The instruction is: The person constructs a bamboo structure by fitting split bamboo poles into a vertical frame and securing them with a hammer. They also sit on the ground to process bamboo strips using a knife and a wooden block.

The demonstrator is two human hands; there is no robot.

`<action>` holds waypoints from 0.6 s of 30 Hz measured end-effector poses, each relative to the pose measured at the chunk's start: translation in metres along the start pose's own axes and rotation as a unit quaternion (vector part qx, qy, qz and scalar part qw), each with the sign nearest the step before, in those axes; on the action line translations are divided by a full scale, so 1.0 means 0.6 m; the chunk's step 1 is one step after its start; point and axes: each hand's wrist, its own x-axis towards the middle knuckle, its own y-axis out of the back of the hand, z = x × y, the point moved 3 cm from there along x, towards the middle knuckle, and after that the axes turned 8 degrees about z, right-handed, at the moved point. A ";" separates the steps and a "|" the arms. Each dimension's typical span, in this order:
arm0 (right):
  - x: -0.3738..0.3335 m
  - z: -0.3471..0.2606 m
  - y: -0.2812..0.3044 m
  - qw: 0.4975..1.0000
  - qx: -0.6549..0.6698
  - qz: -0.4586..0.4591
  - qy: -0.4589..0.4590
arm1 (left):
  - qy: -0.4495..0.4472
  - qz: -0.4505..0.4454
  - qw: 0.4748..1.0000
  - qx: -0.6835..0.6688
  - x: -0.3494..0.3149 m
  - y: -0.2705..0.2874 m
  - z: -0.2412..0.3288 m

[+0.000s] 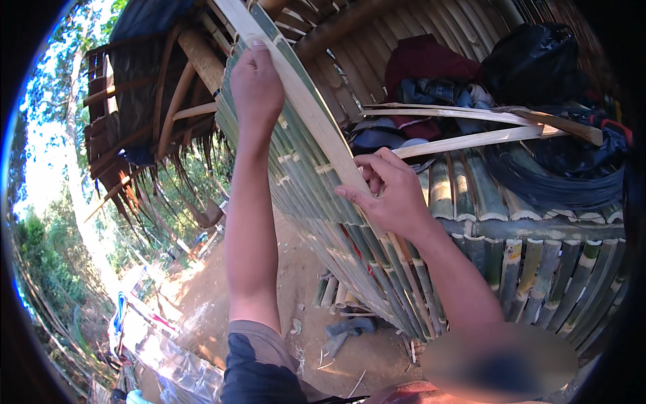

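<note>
along a pale wooden strip (pixel 306 101), your two hands have their grip.
your left hand (pixel 258 84) is closed at its upper part, thumb on the face; your right hand (pixel 390 188), half curled, sets thumb and fingertip on it lower down. it slants over a bamboo panel (pixel 303 178); to the right, a dark coil (pixel 558 185) lies on a bamboo platform (pixel 441 185).

Daylight glares through overexposed trees (pixel 73 114) at left, the bamboo wall (pixel 464 27) sits shaded, edges bow, and 1 lower oval patch (pixel 499 362) is blurred.
</note>
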 end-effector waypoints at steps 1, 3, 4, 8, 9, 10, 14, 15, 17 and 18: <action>-0.003 -0.005 -0.002 1.000 0.016 -0.009 0.002 | 0.019 0.007 0.997 -0.069 -0.001 0.012 -0.004; -0.009 -0.007 -0.009 0.993 0.110 -0.027 -0.017 | 0.073 0.016 0.983 -0.168 0.001 0.043 -0.001; -0.012 -0.011 -0.013 0.987 0.156 -0.035 -0.026 | 0.113 0.024 0.976 -0.184 -0.002 0.062 0.003; -0.081 -0.051 -0.013 0.963 0.239 -0.086 -0.096 | 0.273 0.004 0.927 -0.256 -0.105 0.117 0.090; -0.107 -0.066 -0.014 0.965 0.235 -0.074 -0.086 | 0.292 -0.037 0.924 -0.245 -0.144 0.127 0.087; -0.136 -0.081 -0.011 0.967 0.233 -0.068 -0.071 | 0.305 -0.074 0.921 -0.231 -0.182 0.139 0.086; -0.254 -0.109 -0.039 0.967 0.173 -0.129 -0.138 | 0.326 -0.081 0.923 -0.188 -0.380 0.193 0.069; -0.283 -0.114 -0.043 0.954 0.182 -0.161 -0.177 | 0.351 -0.058 0.913 -0.197 -0.414 0.203 0.070; -0.342 -0.123 -0.047 0.925 0.148 -0.264 -0.232 | 0.412 -0.020 0.887 -0.208 -0.473 0.239 0.058; -0.376 -0.128 -0.048 0.912 0.183 -0.266 -0.253 | 0.451 -0.013 0.867 -0.211 -0.510 0.255 0.054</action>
